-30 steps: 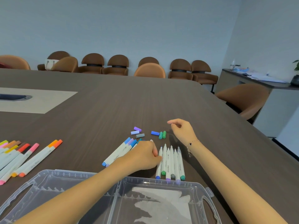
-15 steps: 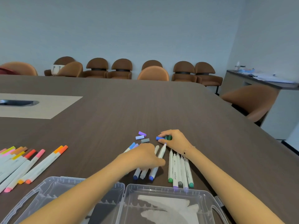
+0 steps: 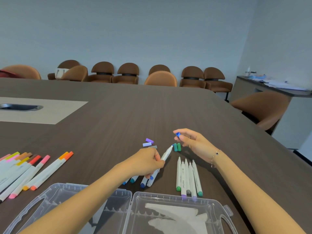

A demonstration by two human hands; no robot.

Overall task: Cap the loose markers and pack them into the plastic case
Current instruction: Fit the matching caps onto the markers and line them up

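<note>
Left hand (image 3: 146,162): grips a white-barrelled, blue-tipped uncapped marker (image 3: 166,153), tip raised. Right hand (image 3: 194,141): pinches a small blue plastic cap (image 3: 177,134) just beyond the tip. Clear plastic case (image 3: 177,215): open on the dark wooden bench (image 3: 135,112), nearest edge.
</note>
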